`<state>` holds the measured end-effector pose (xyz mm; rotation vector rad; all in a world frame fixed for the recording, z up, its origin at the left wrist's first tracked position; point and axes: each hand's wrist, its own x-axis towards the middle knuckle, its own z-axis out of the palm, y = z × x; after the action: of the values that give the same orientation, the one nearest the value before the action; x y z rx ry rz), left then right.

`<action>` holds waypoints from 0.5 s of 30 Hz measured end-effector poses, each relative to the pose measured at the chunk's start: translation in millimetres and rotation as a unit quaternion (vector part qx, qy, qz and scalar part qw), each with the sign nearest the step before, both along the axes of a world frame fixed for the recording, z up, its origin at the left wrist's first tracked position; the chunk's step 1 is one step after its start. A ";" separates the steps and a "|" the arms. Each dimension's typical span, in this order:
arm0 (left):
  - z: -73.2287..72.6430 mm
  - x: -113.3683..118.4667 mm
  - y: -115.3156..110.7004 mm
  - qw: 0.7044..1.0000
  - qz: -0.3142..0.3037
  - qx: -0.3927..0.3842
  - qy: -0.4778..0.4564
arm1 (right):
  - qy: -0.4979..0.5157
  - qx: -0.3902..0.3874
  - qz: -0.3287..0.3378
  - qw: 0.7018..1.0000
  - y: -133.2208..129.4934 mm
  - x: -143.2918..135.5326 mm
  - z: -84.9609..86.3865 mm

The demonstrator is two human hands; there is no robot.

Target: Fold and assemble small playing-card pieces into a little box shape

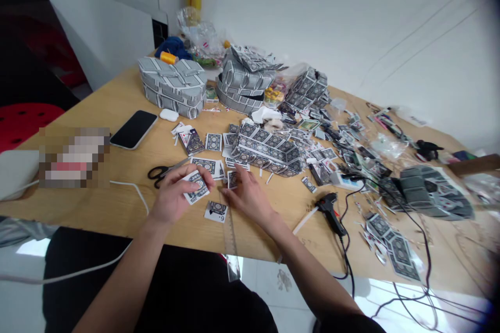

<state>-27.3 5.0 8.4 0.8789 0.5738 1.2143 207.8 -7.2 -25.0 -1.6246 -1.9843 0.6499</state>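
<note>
A playing card (196,190) with a patterned back and a folded part is pinched in my left hand (174,192), its thumb lying on top. To the right, my right hand (248,195) has its fingers bent around a small patterned card piece (232,180) at the top of a clear ruler (229,234). Between and below the hands lies a folded card (216,211) on the wooden table (156,229). Black-handled scissors (158,173) rest left of my left hand, partly hidden by it. Just beyond my right hand stands an open box made of cards (269,150).
A phone (134,129) lies at the left. Card-covered boxes (174,83) stand at the back. Scattered cards (347,140) spread across the right side. A black glue gun (331,212) with cables sits right of my right forearm, near more cards (394,244).
</note>
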 end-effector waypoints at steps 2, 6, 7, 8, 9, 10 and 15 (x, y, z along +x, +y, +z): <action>0.4 1.9 -1.1 0.999 -0.037 -0.011 0.005 | 0.012 -0.003 0.011 1.000 2.9 0.4 -1.6; 0.7 1.4 -2.1 0.996 -0.085 -0.030 0.015 | 0.079 -0.021 -0.019 0.996 3.8 3.9 0.3; 0.8 1.3 -2.0 0.995 -0.085 -0.038 0.020 | 0.109 -0.029 -0.026 0.993 3.1 4.6 1.2; 0.7 1.6 -1.8 0.995 -0.086 -0.046 0.029 | 0.142 -0.036 -0.028 0.989 2.2 4.9 2.2; 0.4 2.3 -1.4 0.994 -0.088 -0.052 0.044 | 0.177 -0.039 -0.028 0.983 1.2 4.9 3.5; -0.3 3.4 -0.9 0.992 -0.089 -0.058 0.062 | 0.208 -0.040 -0.026 0.977 0.0 4.5 5.1; -8.4 12.3 1.6 0.980 -0.063 -0.043 0.182 | 0.309 -0.070 -0.015 0.948 -5.9 -2.0 16.6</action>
<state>-14.9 6.6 0.0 1.0559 0.8447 0.9123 205.8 -13.1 -8.4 -1.3012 -1.4743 1.1469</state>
